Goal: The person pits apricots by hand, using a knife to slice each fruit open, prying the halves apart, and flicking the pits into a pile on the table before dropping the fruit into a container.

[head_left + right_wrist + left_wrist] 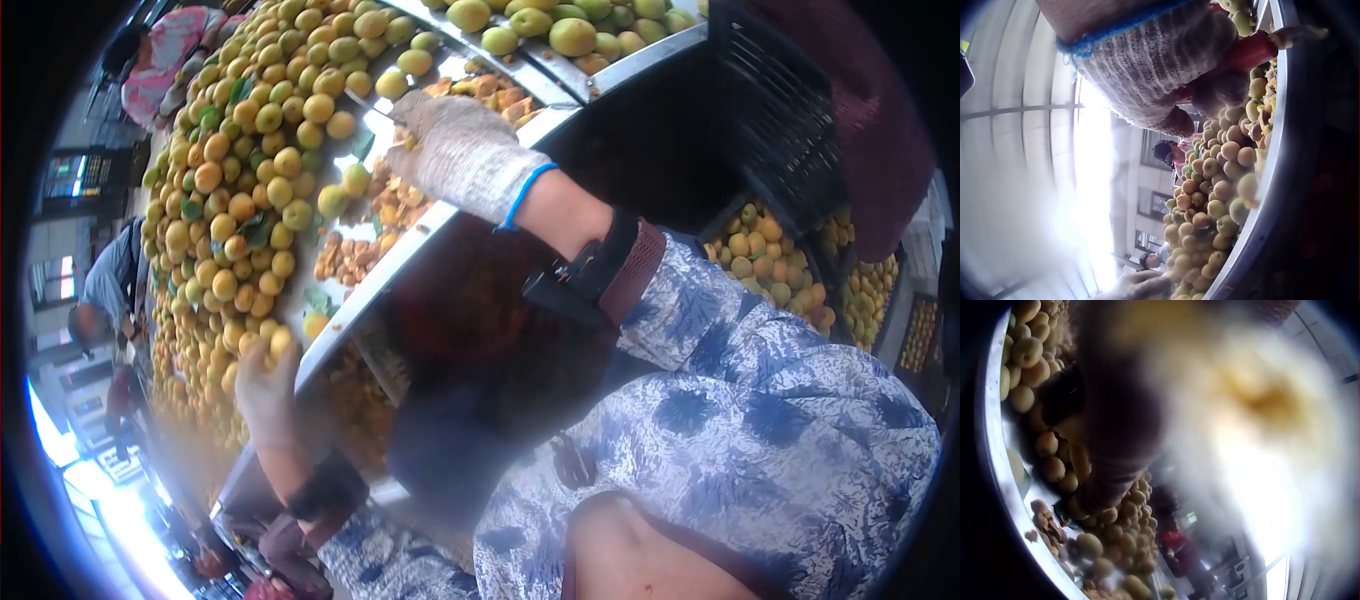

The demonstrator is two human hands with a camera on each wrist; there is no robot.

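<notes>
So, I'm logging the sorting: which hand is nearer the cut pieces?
Right. The gloved right hand is over the cut pieces at the table rim; the left hand is farther along it, by the whole fruit.

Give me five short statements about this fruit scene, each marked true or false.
1. The right hand wears a knit glove. True.
2. The cuff is green. False: it is blue.
3. The fruit lies on wood. False: it lies on a metal tray.
4. The right hand grips a red handle. True.
5. The left hand is gloved too. False: it looks bare, though blurred.
</notes>
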